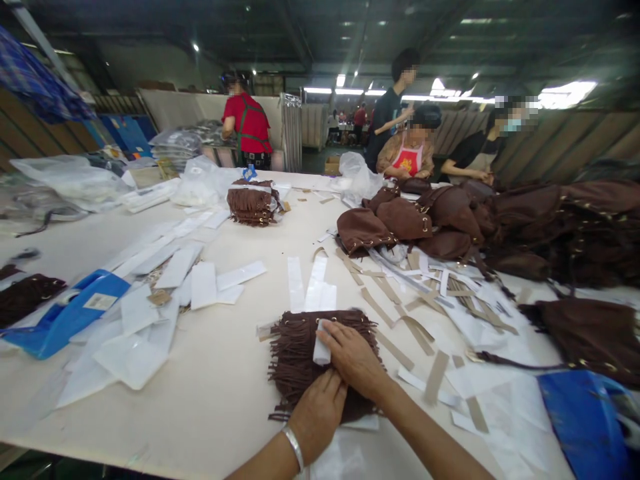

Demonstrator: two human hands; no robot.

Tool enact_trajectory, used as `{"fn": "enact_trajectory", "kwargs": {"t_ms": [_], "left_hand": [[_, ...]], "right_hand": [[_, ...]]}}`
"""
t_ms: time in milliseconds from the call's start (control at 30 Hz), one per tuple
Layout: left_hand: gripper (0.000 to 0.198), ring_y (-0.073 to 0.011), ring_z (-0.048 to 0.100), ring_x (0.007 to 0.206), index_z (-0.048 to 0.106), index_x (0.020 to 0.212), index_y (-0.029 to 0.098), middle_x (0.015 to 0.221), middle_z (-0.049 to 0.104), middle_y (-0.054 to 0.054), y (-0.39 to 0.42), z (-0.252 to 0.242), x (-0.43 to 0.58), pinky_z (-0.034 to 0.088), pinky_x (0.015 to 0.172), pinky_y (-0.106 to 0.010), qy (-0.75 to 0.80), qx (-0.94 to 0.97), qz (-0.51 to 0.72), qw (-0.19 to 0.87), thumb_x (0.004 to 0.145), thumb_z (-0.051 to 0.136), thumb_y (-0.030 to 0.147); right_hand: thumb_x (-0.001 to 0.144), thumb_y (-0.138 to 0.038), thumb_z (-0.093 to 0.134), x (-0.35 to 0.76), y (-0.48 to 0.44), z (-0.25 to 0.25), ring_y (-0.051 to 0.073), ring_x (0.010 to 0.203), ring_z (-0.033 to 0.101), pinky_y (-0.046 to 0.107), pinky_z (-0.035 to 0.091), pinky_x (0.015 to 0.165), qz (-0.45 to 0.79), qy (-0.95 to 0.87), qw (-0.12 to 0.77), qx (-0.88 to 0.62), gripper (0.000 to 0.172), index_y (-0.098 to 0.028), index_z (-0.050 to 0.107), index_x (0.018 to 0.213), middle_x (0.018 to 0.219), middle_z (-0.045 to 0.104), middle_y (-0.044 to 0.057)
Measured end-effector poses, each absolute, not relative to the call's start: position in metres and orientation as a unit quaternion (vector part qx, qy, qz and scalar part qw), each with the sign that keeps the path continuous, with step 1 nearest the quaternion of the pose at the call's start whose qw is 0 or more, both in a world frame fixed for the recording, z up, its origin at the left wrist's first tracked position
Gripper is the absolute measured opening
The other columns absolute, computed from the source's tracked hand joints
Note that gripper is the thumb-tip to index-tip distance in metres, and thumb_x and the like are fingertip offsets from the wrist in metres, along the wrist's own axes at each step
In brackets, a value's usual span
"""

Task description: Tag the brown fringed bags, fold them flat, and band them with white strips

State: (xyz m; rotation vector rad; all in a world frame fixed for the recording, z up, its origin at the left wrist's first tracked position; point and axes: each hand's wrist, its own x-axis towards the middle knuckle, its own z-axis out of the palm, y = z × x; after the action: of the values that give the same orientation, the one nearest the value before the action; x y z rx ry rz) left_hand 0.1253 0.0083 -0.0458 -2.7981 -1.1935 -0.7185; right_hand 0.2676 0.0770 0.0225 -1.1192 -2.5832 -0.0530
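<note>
A dark brown fringed bag (295, 353) lies on the pale table in front of me, with small metal eyelets near its top edge. My right hand (353, 357) has its fingers over a folded white strip (321, 347) on the bag, pressing it down. My left hand (317, 413), a silver bangle on its wrist, grips the bag's lower part, its fingers close together beside my right palm. Those left fingertips are partly hidden. Flat white strips (315, 283) stick out behind the bag, and white sheeting shows under its near edge.
Brown bags (450, 220) are heaped at the right, near tan and white scraps (415, 327). Another fringed bundle (253, 202) stands farther back. White packing pieces (150, 313) and a blue holder (75, 310) are at left, a blue object (580, 420) at right. Several people work beyond.
</note>
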Motion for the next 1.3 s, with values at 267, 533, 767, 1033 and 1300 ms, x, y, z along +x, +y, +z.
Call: {"fn": "enact_trajectory", "kwargs": {"t_ms": [267,533,767,1033,1300], "left_hand": [[0.027,-0.0207,0.059,0.108,0.06,0.114,0.015,0.116,0.064,-0.011,0.01,-0.031,0.112,0.048,0.096,-0.039,-0.369,-0.898,-0.24,-0.012,0.094,0.041,0.014],[0.037,-0.0267,0.045,0.126,0.043,0.124,0.014,0.131,0.048,-0.018,0.009,-0.025,0.1,0.045,0.102,-0.047,-0.464,-0.825,-0.302,-0.111,0.088,0.05,0.014],[0.052,-0.0278,0.035,0.134,0.037,0.139,0.014,0.147,0.036,-0.016,0.017,-0.014,0.097,0.033,0.111,-0.049,-0.431,-0.868,-0.208,-0.131,0.089,0.049,0.019],[0.043,-0.028,0.037,0.128,0.045,0.133,0.011,0.143,0.04,-0.015,0.017,-0.022,0.094,0.033,0.108,-0.045,-0.415,-0.885,-0.185,-0.098,0.093,0.045,0.024],[0.052,-0.0282,0.041,0.125,0.046,0.133,0.012,0.142,0.043,-0.015,0.023,-0.005,0.082,0.035,0.105,-0.044,-0.373,-0.915,-0.13,-0.077,0.094,0.042,0.046]], "right_hand": [[0.077,-0.002,0.044,0.295,0.077,0.008,0.019,0.125,0.049,0.039,0.044,0.103,0.082,-0.864,0.248,-0.431,0.059,-0.022,0.054,0.132,0.136,0.054,0.008],[0.087,-0.011,0.046,0.282,0.056,-0.007,0.026,0.129,0.043,0.044,0.04,0.104,0.029,-0.883,0.134,-0.448,0.052,-0.019,0.049,0.137,0.146,0.044,0.01],[0.085,-0.013,0.05,0.28,0.04,-0.002,0.027,0.132,0.04,0.044,0.036,0.107,0.064,-0.865,0.152,-0.474,0.053,-0.014,0.046,0.138,0.147,0.042,0.013],[0.094,-0.035,0.054,0.279,-0.09,0.069,0.012,0.06,0.056,0.023,0.044,0.058,0.251,-0.697,0.316,-0.593,0.026,-0.021,0.059,0.072,0.065,0.061,-0.002],[0.088,-0.021,0.059,0.278,-0.135,0.024,0.026,0.117,0.052,0.039,0.045,0.094,0.16,-0.829,0.165,-0.51,0.037,-0.018,0.054,0.124,0.128,0.056,0.013]]}}
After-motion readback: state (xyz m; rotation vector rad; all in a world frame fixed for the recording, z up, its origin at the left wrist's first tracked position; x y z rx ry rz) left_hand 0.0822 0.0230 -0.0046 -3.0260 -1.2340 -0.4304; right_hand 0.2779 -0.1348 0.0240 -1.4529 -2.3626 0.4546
